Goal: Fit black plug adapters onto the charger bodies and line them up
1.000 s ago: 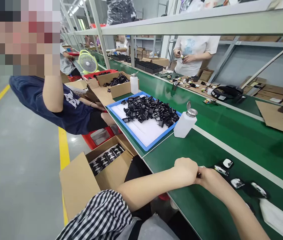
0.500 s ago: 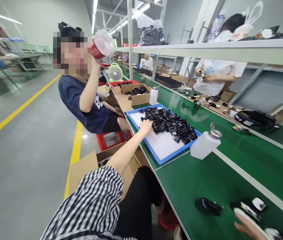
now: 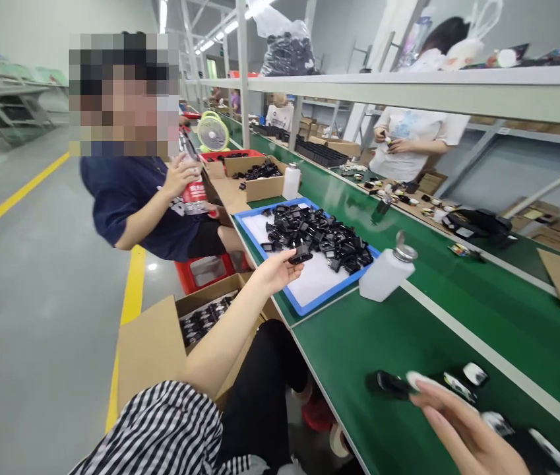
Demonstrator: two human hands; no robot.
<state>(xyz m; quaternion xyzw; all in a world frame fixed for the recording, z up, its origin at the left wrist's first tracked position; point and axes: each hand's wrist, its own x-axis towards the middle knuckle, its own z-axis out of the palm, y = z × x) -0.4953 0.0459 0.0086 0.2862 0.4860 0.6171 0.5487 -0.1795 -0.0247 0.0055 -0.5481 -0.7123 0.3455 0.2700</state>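
- Far left, a co-worker in a dark blue shirt sits by the line with a red-labelled bottle held at chest height. Half a second ago it was tipped up to drink, so it's come down since.
- On the floor below is an open cardboard box with rows of small dark parts inside.
- Left hand: it's pulled back from the pile with one small black part pinched in the fingertips, just over the near edge of the blue tray. Half a second ago that hand was down in the heap, and a second ago both hands were together over the belt. So a fresh piece has just been picked and is on its way out of the tray.
- The heap of black parts fills the far half of the tray, with white liner showing in the near half.
- Just right of the tray stands a white dispenser bottle with a metal cap.
- On the green belt near the bottom, a black piece lies alone, with a few black-and-white pieces just beyond it.
- Right hand: fingers spread and loose, hovering low over those pieces and holding nothing I can see.
- Across the line, a person in a white shirt is handling something small.
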